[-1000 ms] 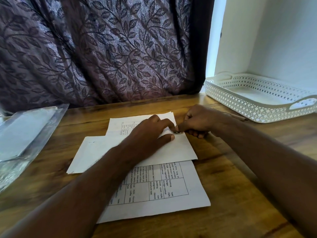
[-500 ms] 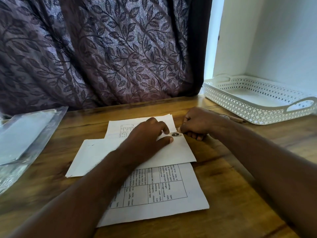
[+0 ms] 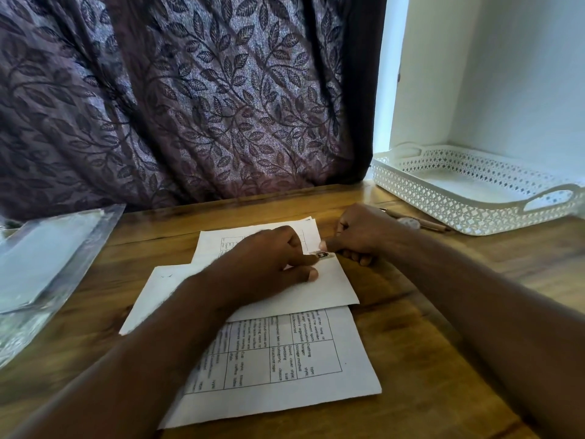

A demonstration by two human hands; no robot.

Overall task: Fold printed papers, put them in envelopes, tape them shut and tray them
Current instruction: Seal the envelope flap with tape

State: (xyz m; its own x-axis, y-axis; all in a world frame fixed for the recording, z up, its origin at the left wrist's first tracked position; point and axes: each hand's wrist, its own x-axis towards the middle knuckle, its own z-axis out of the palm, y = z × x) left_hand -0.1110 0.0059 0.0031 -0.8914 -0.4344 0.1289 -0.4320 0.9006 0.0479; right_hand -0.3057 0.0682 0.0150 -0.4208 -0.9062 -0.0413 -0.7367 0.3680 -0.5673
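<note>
Envelope point(image 3: 332, 288) is lying across the printed papers point(image 3: 285, 359) at the middle of the bench point(image 3: 443, 343), and a tape strip point(image 3: 323, 255) is going on at its right end: the sealing step. Right grip point(image 3: 357, 232), clenched, is pinching the strip. Left grip point(image 3: 269, 258), grasping nothing, is pressing the envelope flat. The next move probably calls for smoothing the strip, then reaching the tray point(image 3: 443, 213) at the far right corner.

This is looking like a home: a purple leaf-patterned cloth curtain point(image 3: 190, 99) is hanging behind a brown wooden table's point(image 3: 443, 343) far edge.

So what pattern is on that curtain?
The curtain shows leafy vines on purple, clearest in the head view.
</note>
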